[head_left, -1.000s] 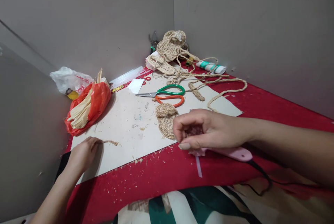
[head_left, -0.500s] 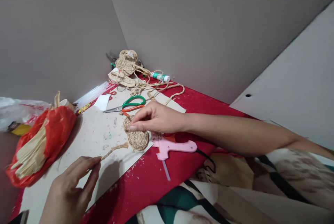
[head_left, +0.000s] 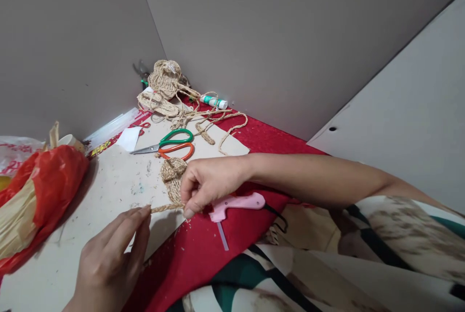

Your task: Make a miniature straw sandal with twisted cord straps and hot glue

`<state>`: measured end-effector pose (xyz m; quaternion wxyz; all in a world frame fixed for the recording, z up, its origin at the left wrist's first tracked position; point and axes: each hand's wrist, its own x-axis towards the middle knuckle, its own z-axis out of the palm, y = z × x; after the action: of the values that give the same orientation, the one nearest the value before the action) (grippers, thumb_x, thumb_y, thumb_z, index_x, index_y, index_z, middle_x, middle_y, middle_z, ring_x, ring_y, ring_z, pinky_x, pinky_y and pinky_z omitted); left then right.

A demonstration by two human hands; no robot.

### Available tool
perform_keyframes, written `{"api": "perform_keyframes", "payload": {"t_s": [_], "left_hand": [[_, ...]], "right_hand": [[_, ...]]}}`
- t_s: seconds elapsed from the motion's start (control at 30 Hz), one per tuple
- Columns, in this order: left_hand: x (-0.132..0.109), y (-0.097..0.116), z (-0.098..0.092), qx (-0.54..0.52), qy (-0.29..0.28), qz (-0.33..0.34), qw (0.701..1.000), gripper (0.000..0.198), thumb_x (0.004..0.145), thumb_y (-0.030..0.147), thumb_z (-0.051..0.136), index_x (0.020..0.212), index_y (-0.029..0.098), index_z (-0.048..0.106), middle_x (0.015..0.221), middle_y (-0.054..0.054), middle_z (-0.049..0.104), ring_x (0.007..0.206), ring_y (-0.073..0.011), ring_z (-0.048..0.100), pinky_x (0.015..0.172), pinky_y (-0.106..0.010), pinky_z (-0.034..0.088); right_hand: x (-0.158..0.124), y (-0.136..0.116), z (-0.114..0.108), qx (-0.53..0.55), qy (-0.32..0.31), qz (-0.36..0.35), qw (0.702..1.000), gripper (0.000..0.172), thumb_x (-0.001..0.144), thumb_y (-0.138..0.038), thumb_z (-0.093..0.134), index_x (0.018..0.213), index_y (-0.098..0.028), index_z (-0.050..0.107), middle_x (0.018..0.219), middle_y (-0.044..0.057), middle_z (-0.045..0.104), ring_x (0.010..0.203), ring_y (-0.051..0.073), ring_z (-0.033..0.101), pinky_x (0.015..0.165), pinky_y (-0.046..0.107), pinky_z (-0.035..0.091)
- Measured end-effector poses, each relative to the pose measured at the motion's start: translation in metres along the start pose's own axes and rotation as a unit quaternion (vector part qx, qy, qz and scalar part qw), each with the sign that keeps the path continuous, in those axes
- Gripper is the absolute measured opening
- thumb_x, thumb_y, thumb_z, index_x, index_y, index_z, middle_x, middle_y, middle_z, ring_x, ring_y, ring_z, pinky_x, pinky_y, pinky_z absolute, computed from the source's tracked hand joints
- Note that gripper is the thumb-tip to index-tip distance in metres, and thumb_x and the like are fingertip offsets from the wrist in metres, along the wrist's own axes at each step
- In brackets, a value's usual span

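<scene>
Grey walls (head_left: 254,36) closed in around a red-covered table (head_left: 278,140) with a pale board (head_left: 109,188) on it, and a short braided cord (head_left: 165,208) was stretched just over the board's near edge. The left hand (head_left: 109,251) had one end pinched between thumb and fingertips; the right hand (head_left: 209,183), fingers curled in, looked closed on the other end, though its knuckles hid the exact contact, right beside a woven oval piece (head_left: 171,171) and a pink glue gun (head_left: 241,202).

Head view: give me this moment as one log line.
left hand: pinching short cord at one end; right hand: at cord's other end; woven piece: on pale sheet, beside right hand; pink glue gun: on red surface
</scene>
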<state>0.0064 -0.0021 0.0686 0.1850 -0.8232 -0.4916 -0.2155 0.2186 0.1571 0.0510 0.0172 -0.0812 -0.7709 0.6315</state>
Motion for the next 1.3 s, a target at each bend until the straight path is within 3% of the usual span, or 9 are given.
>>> {"api": "perform_keyframes", "payload": {"t_s": [0.13,0.23,0.43,0.53,0.67,0.73,0.93,1.2,1.3], "left_hand": [[-0.003,-0.005,0.0,-0.107,-0.035,-0.048,0.992,0.015,0.096,0.019,0.057,0.107,0.02,0.067,0.092,-0.004,0.079,0.078,-0.0132,0.076,0.075,-0.02,0.06],[-0.006,-0.009,0.001,-0.159,-0.056,-0.072,0.983,0.018,0.097,0.022,0.056,0.109,0.025,0.068,0.099,-0.001,0.08,0.086,-0.0126,0.076,0.079,-0.02,0.06],[-0.011,-0.009,0.019,-0.174,-0.056,-0.035,0.983,0.022,0.095,0.013,0.054,0.113,0.02,0.064,0.094,-0.004,0.078,0.083,-0.0137,0.074,0.073,-0.022,0.059],[-0.012,-0.01,0.031,-0.144,-0.052,0.006,0.988,0.025,0.091,0.004,0.053,0.111,0.016,0.063,0.089,-0.005,0.075,0.08,-0.0158,0.07,0.068,-0.026,0.056],[-0.013,-0.017,0.044,-0.108,-0.03,0.061,0.992,0.034,0.087,0.0,0.055,0.116,0.016,0.062,0.097,-0.007,0.076,0.09,-0.0209,0.068,0.086,-0.038,0.053],[-0.012,-0.02,0.047,-0.091,-0.037,0.065,0.993,0.033,0.087,0.001,0.054,0.114,0.018,0.063,0.1,-0.007,0.076,0.092,-0.0221,0.067,0.085,-0.039,0.051],[-0.016,-0.019,0.054,-0.077,-0.022,0.058,0.995,0.027,0.093,0.009,0.051,0.114,0.019,0.065,0.101,-0.009,0.072,0.086,-0.0215,0.065,0.075,-0.036,0.049],[-0.025,-0.02,0.067,-0.135,-0.043,0.054,0.988,0.032,0.094,0.006,0.05,0.123,0.014,0.063,0.124,-0.015,0.068,0.115,-0.0242,0.064,0.093,-0.034,0.053],[-0.027,-0.021,0.068,-0.12,-0.047,0.061,0.99,0.031,0.095,0.007,0.049,0.123,0.013,0.062,0.124,-0.015,0.069,0.116,-0.0233,0.065,0.095,-0.033,0.054]], "right_hand": [[-0.007,-0.006,-0.001,-0.115,0.037,-0.049,0.991,0.007,0.085,-0.01,0.067,0.081,-0.007,0.071,0.065,-0.002,0.061,0.059,0.005,0.051,0.059,0.018,0.037],[-0.015,-0.013,-0.002,-0.253,0.063,-0.089,0.961,0.014,0.086,-0.002,0.059,0.083,-0.008,0.071,0.073,0.001,0.064,0.066,0.007,0.052,0.064,0.019,0.037],[-0.023,-0.022,-0.002,-0.405,0.024,-0.034,0.913,0.019,0.088,-0.003,0.053,0.077,-0.011,0.067,0.075,0.003,0.065,0.066,0.01,0.048,0.062,0.023,0.032],[-0.022,-0.023,-0.001,-0.437,0.014,-0.007,0.899,0.018,0.09,-0.006,0.053,0.077,-0.013,0.063,0.073,0.002,0.063,0.064,0.011,0.045,0.062,0.025,0.031],[-0.022,-0.018,-0.001,-0.453,0.005,0.019,0.891,0.017,0.093,-0.01,0.05,0.08,-0.014,0.059,0.078,0.004,0.065,0.067,0.012,0.048,0.063,0.026,0.031],[-0.023,-0.014,-0.001,-0.457,0.002,0.024,0.889,0.015,0.094,-0.013,0.051,0.081,-0.016,0.057,0.075,0.004,0.065,0.066,0.013,0.048,0.061,0.026,0.029],[-0.024,-0.012,0.003,-0.486,-0.013,0.013,0.874,0.013,0.092,-0.011,0.053,0.081,-0.017,0.057,0.076,0.001,0.065,0.068,0.013,0.051,0.061,0.027,0.03],[-0.015,-0.016,0.009,-0.538,-0.055,0.048,0.84,0.009,0.09,-0.024,0.067,0.086,-0.016,0.066,0.086,0.002,0.066,0.073,0.015,0.054,0.06,0.029,0.032],[-0.012,-0.017,0.012,-0.559,-0.057,0.064,0.825,0.008,0.088,-0.017,0.067,0.08,-0.016,0.066,0.082,0.003,0.066,0.072,0.015,0.055,0.059,0.029,0.032]]}}
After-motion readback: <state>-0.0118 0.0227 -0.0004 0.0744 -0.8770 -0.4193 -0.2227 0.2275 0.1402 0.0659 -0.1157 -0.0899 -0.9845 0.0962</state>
